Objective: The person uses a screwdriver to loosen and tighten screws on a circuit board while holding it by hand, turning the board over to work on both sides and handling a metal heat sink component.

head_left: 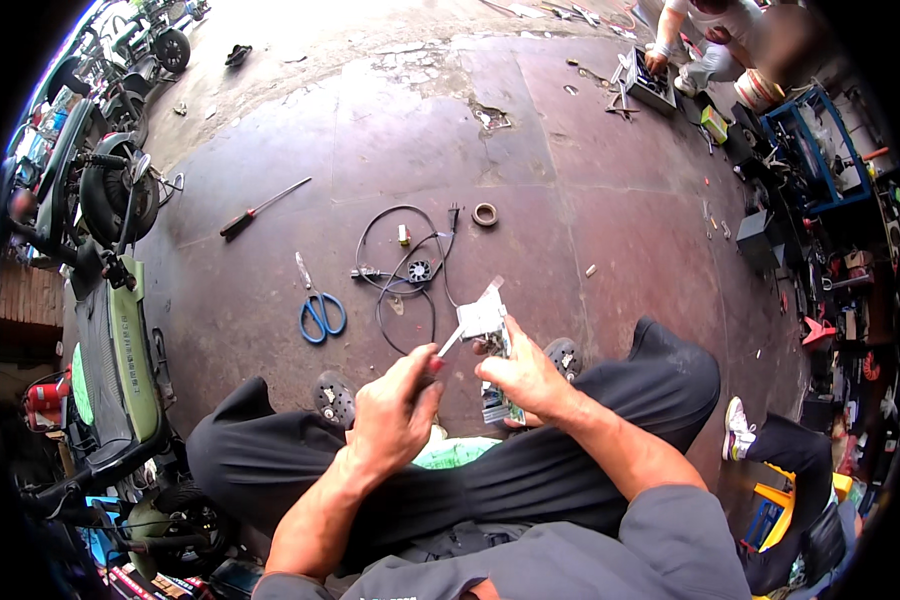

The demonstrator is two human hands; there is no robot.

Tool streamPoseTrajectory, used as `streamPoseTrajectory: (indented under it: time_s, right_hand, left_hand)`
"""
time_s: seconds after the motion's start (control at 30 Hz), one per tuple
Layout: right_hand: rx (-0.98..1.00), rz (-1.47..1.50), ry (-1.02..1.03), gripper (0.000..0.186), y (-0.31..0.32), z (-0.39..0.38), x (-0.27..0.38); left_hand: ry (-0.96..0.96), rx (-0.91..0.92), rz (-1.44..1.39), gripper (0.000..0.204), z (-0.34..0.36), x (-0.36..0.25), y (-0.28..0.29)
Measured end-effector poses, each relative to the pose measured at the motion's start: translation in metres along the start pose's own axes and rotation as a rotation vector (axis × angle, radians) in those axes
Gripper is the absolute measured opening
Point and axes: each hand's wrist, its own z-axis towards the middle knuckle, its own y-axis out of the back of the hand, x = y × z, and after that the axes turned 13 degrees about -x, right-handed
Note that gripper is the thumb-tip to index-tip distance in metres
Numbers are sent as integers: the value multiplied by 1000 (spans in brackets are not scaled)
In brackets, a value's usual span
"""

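My left hand [393, 408] is closed round a screwdriver [453, 341] with a bit of red on its handle. Its pale shaft reaches to the side of a white electronic device [483, 321], where I cannot tell if the tip is inside. Fingers of my right hand [530, 372] wrap the device, which has a circuit board [497, 402] hanging below. Beyond the hands lies a coiled black power cord [378, 222]. A small black fan [419, 271] and a small yellow-and-white part [404, 235] lie within its loops. Blue-handled scissors [321, 317] rest left of the cord.
Another screwdriver [260, 210] lies farther left, and a roll of tape [485, 214] beyond the cord. A green scooter [130, 350] stands at the left. Tools and boxes crowd the right side, with a blue metal frame [815, 150]. A person [710, 40] reaches into a toolbox [650, 82] far right.
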Motion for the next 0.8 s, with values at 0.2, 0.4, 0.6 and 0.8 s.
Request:
streamPoseTrajectory:
  time_s: [0.2, 0.4, 0.6, 0.8]
  right_hand:
    - [-151, -418, 331, 84, -9, -12, 1]
    - [-271, -597, 763, 86, -18, -19, -2]
    - [-327, -688, 841, 88, -18, -19, -5]
    - [-283, -604, 825, 88, -15, -20, -5]
  left_hand:
    - [624, -57, -655, 27, 1, 9, -4]
    - [719, -101, -991, 24, -3, 15, -17]
    - [725, -34, -968, 27, -3, 17, -14]
    - [850, -21, -1123, 27, -5, 21, -14]
